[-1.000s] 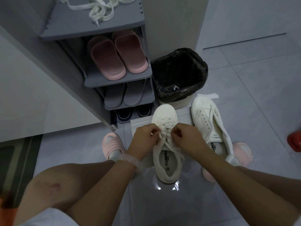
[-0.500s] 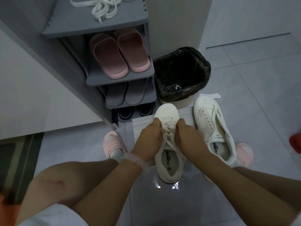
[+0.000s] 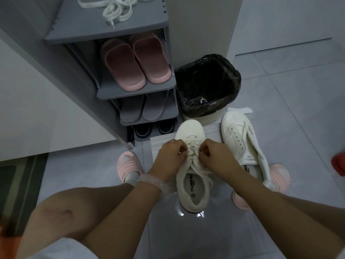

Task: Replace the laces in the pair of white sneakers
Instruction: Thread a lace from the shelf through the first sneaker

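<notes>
A white sneaker [image 3: 192, 186] stands on the floor in front of me, toe pointing away, with a white lace [image 3: 193, 152] threaded through it. My left hand [image 3: 170, 157] pinches the lace on the shoe's left side. My right hand [image 3: 217, 157] pinches it on the right side, both over the middle eyelets. The second white sneaker [image 3: 240, 141] lies to the right with bare eyelets and its tongue folded open. A bundle of loose white laces [image 3: 117, 8] lies on the top shelf of the grey shoe rack [image 3: 104, 32].
The rack holds pink slippers [image 3: 134, 60], grey slippers [image 3: 143, 109] and dark shoes [image 3: 153, 128]. A bin with a black liner [image 3: 207, 85] stands behind the sneakers. White paper [image 3: 160, 144] lies under the shoes. My feet wear pink slippers [image 3: 127, 165]. A red object [image 3: 338, 163] sits at the right edge.
Both hands slid toward the toe half a second ago, then came back a little along the lacing and now pinch the lace nearer the middle eyelets. The sneakers have not moved.
</notes>
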Motion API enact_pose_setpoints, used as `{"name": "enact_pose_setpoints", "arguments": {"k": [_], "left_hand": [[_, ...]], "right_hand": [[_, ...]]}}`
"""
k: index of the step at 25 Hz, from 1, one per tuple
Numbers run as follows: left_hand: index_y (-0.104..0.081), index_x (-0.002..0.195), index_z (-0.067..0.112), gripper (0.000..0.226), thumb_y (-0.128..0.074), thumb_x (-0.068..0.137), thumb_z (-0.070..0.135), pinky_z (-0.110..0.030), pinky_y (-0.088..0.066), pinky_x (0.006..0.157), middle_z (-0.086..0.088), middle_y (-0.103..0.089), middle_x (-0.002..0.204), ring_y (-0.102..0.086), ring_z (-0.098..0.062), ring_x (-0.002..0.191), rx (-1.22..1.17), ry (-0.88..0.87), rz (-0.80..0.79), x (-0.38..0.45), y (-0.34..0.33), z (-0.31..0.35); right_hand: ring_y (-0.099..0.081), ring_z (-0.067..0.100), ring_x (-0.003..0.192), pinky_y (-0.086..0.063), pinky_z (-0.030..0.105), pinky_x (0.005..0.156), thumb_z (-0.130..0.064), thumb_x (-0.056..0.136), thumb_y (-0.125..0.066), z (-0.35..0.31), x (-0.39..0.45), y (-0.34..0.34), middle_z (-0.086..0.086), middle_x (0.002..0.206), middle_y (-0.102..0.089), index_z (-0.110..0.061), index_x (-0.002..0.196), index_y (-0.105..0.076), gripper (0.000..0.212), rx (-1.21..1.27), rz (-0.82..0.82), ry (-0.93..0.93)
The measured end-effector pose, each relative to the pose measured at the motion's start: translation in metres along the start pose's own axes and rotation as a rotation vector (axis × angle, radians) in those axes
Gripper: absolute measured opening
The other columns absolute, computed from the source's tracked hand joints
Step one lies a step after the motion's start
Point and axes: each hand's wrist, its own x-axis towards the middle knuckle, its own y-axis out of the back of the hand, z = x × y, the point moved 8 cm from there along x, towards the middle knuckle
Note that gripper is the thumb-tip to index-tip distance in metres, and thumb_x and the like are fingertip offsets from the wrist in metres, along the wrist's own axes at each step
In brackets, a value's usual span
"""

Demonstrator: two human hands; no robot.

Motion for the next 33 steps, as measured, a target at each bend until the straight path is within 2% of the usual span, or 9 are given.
{"name": "enact_pose_setpoints", "arguments": {"k": [4,10,15,19,23,26,28,30,33], "left_hand": [[-0.053,0.099,0.001,0.014,-0.043,0.093,0.008,-0.02,-0.027,0.07,-0.013,-0.054,0.104,-0.05,-0.024,0.094,0.201,-0.054,-0.006,0.001,-0.008,0.008],[-0.041,0.106,0.002,0.013,-0.032,0.097,0.006,-0.034,-0.04,0.068,-0.016,-0.06,0.094,-0.058,-0.033,0.083,0.205,-0.014,0.018,-0.001,-0.006,0.008],[-0.051,0.098,0.008,0.011,-0.041,0.094,0.007,-0.041,-0.052,0.073,-0.012,-0.062,0.081,-0.061,-0.027,0.074,-0.108,0.068,0.032,0.004,0.003,-0.008],[-0.06,0.095,0.003,0.011,-0.052,0.088,0.006,-0.026,-0.041,0.075,-0.012,-0.059,0.095,-0.053,-0.019,0.082,0.025,0.003,0.045,0.008,-0.001,-0.004],[-0.053,0.103,0.003,0.015,-0.043,0.092,0.005,-0.016,-0.023,0.067,-0.012,-0.052,0.107,-0.051,-0.023,0.096,0.225,-0.057,0.042,0.01,-0.009,0.004],[-0.045,0.107,0.001,0.016,-0.037,0.096,0.009,-0.018,-0.027,0.068,-0.015,-0.055,0.107,-0.054,-0.027,0.095,0.226,-0.055,0.062,0.007,-0.007,0.009],[-0.041,0.109,0.001,0.018,-0.035,0.097,0.012,-0.023,-0.03,0.068,-0.016,-0.058,0.103,-0.056,-0.029,0.091,0.199,-0.039,0.07,0.007,-0.004,0.01],[-0.041,0.11,0.001,0.018,-0.034,0.097,0.013,-0.023,-0.029,0.066,-0.014,-0.059,0.101,-0.056,-0.029,0.089,0.184,-0.035,0.064,0.007,-0.004,0.009],[-0.047,0.103,0.006,0.014,-0.037,0.097,0.013,-0.027,-0.035,0.067,-0.01,-0.059,0.089,-0.056,-0.026,0.085,0.103,-0.015,0.04,0.01,-0.002,0.002]], "right_hand": [[-0.045,0.017,0.077,-0.032,0.026,0.065,-0.017,0.093,-0.044,-0.013,0.001,-0.006,0.006,0.092,-0.054,-0.007,0.098,-0.053,0.014,-0.218,0.028,0.085],[-0.048,0.026,0.067,-0.031,0.032,0.059,-0.012,0.092,-0.04,-0.012,0.002,-0.006,0.005,0.072,-0.047,-0.01,0.088,-0.035,0.007,-0.158,0.051,0.076],[-0.063,0.028,0.069,-0.053,0.039,0.067,-0.012,0.092,-0.045,-0.001,0.007,0.006,0.012,0.078,-0.065,-0.008,0.096,-0.054,0.011,0.052,0.049,0.029],[-0.061,0.025,0.075,-0.052,0.038,0.072,-0.016,0.091,-0.052,0.001,0.012,0.002,0.008,0.081,-0.063,-0.008,0.095,-0.057,0.011,-0.002,0.01,0.017],[-0.049,0.019,0.077,-0.034,0.027,0.065,-0.018,0.093,-0.045,-0.011,0.015,-0.004,0.007,0.09,-0.056,-0.007,0.099,-0.054,0.015,-0.234,0.022,0.078],[-0.05,0.023,0.078,-0.03,0.028,0.063,-0.012,0.094,-0.038,-0.015,0.015,-0.01,0.012,0.096,-0.055,-0.006,0.097,-0.047,0.011,-0.299,0.031,0.073],[-0.045,0.023,0.072,-0.029,0.03,0.062,-0.009,0.093,-0.037,-0.015,0.015,-0.01,0.012,0.089,-0.051,-0.01,0.092,-0.036,0.002,-0.26,0.033,0.037],[-0.042,0.023,0.065,-0.03,0.031,0.06,-0.009,0.093,-0.037,-0.014,0.015,-0.008,0.007,0.079,-0.046,-0.011,0.09,-0.029,0.009,-0.235,0.036,0.013],[-0.049,0.025,0.064,-0.038,0.035,0.06,-0.013,0.095,-0.038,-0.01,0.016,-0.004,0.008,0.077,-0.051,-0.008,0.092,-0.037,0.007,-0.179,0.03,0.044]]}}
